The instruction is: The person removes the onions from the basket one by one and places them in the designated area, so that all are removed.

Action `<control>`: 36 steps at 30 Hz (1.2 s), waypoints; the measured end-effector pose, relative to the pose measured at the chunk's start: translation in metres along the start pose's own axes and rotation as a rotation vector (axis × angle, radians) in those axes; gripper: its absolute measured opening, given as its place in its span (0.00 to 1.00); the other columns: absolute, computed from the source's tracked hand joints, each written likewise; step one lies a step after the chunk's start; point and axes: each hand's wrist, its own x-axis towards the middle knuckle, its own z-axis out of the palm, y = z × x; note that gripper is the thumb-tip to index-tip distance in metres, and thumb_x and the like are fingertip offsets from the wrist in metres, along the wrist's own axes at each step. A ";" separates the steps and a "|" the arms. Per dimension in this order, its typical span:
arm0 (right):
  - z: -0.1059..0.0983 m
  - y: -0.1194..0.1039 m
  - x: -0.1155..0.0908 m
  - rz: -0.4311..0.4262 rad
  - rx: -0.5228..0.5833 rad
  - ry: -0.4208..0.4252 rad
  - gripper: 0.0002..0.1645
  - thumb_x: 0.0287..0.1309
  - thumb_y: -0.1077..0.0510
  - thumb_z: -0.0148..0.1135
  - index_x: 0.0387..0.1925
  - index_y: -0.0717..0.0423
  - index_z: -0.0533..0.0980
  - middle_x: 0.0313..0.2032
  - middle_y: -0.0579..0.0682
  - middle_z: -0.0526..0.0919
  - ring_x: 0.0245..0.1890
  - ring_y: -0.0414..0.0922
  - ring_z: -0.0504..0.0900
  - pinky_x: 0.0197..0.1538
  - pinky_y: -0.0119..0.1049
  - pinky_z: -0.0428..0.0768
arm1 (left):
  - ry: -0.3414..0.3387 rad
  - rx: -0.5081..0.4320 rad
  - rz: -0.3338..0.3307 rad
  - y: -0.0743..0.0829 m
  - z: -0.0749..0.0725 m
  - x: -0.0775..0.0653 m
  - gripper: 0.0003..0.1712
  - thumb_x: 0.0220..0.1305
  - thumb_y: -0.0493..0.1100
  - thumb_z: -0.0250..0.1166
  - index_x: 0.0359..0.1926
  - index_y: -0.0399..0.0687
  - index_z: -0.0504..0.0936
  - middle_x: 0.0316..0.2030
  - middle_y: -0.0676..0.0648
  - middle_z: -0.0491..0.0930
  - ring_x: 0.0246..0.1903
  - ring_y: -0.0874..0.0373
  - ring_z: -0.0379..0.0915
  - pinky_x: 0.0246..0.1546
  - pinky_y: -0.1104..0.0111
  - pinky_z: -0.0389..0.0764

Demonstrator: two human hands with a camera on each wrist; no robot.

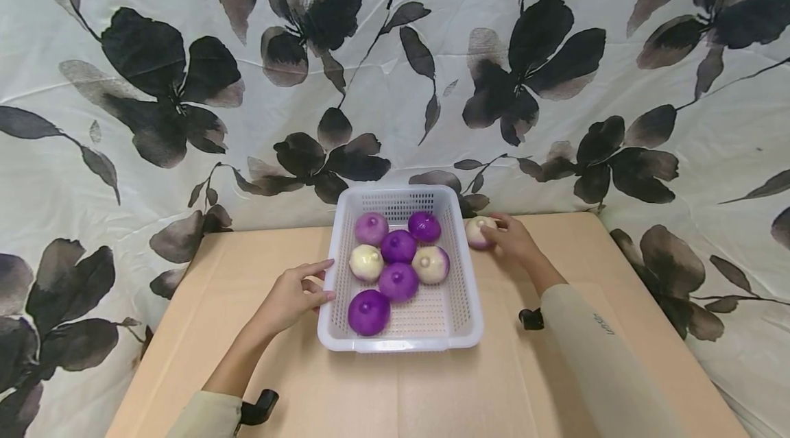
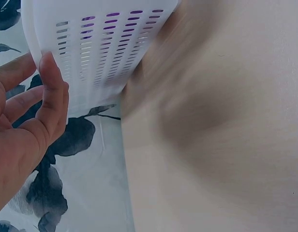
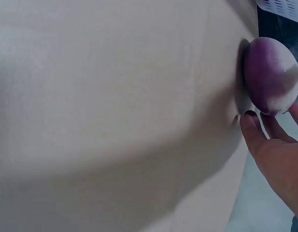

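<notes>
A white plastic basket [image 1: 404,343] stands near the table's back edge, holding several purple and white turnips, among them a dark purple turnip [image 1: 369,312] and a pale turnip [image 1: 366,263]. My left hand [image 1: 293,297] is at the basket's left side, thumb and index fingertips spread along the rim; in the left wrist view they touch the rim beside the slotted wall. On the right, my right hand [image 1: 517,245] grips a half-white, half-purple turnip [image 1: 479,232] just outside the basket. In the right wrist view this turnip [image 3: 270,75] is low over the tabletop, with fingers around its near side.
The light wooden table [image 1: 247,356] ends right behind the basket. A floral cloth [image 1: 407,102] hangs behind it and along both sides. Dark wrist-worn devices show at the left sleeve [image 1: 210,414] and the right sleeve [image 1: 592,335].
</notes>
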 end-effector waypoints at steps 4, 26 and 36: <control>-0.008 -0.007 -0.001 -0.026 -0.046 -0.001 0.42 0.75 0.46 0.58 0.77 0.64 0.58 0.74 0.71 0.63 0.74 0.67 0.63 0.77 0.61 0.62 | -0.002 -0.004 -0.002 0.002 0.000 0.000 0.38 0.61 0.31 0.72 0.71 0.31 0.71 0.54 0.32 0.78 0.32 0.54 0.84 0.33 0.53 0.90; -0.035 -0.085 -0.030 -0.319 -0.043 -0.066 0.36 0.71 0.55 0.65 0.74 0.63 0.65 0.72 0.65 0.68 0.72 0.64 0.67 0.76 0.61 0.66 | -0.010 -0.007 -0.012 0.007 -0.003 0.000 0.37 0.62 0.30 0.71 0.71 0.31 0.70 0.54 0.31 0.77 0.34 0.53 0.85 0.35 0.49 0.90; -0.017 -0.121 -0.040 -0.414 -0.069 -0.244 0.36 0.67 0.56 0.69 0.72 0.59 0.69 0.71 0.62 0.70 0.70 0.61 0.72 0.73 0.60 0.71 | -0.009 -0.023 -0.027 0.006 -0.003 0.001 0.37 0.62 0.29 0.70 0.71 0.32 0.70 0.54 0.31 0.77 0.34 0.54 0.85 0.35 0.50 0.90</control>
